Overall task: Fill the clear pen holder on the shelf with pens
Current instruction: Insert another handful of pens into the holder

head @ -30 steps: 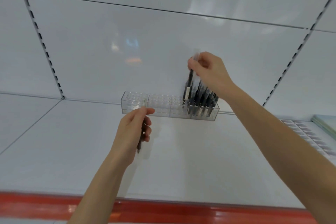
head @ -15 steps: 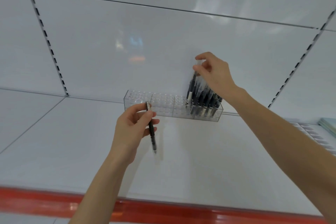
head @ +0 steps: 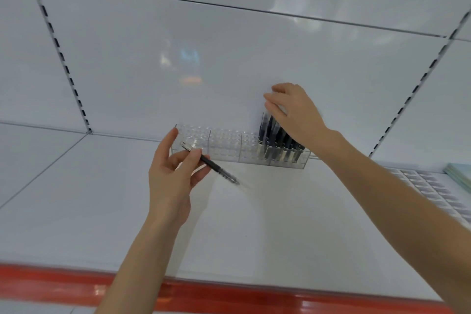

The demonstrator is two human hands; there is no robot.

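Note:
A clear pen holder (head: 224, 146) with many small holes stands at the back of the white shelf (head: 280, 224). Its right section holds several black pens (head: 276, 141) standing upright; the left sections are empty. My left hand (head: 173, 176) pinches one black pen (head: 219, 168) in front of the holder, its tip pointing down to the right. My right hand (head: 295, 115) hovers over the tops of the standing pens with fingers relaxed and holds nothing that I can see.
The white back panel (head: 229, 58) rises right behind the holder, with slotted uprights (head: 61, 53) at left and right. A red strip (head: 229, 296) marks the shelf's front edge. A tray of small items (head: 430, 183) lies at far right.
My right hand let go of the pen it put into the holder and now hovers above the pens. My left hand turned its pen from upright to slanting right.

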